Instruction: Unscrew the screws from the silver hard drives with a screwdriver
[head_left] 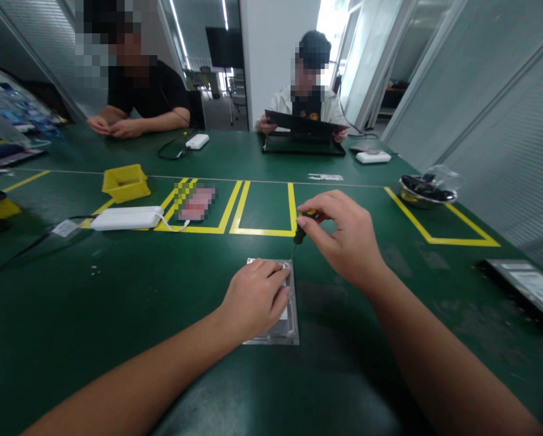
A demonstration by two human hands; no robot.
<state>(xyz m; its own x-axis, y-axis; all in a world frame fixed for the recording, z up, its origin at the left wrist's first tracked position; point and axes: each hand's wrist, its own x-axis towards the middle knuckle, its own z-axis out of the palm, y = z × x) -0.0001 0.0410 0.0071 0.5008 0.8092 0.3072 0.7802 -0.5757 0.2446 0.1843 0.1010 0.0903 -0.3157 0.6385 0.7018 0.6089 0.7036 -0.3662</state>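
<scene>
A silver hard drive lies flat on the green table in front of me. My left hand rests on top of it, covering much of its left side and label; the fingers are slightly bent and apart, not closed around it. Between the thumb and fingers of my right hand is a screwdriver with a dark handle showing some yellow. It stands nearly upright, its thin shaft reaching down to the drive's far right corner. Whether the tip sits in a screw is too small to tell.
At right lies another drive-like metal device; behind it stands a metal bowl of dark parts. A white power bank, a phone and a yellow bin are at left. Two people sit across, one holding a dark panel.
</scene>
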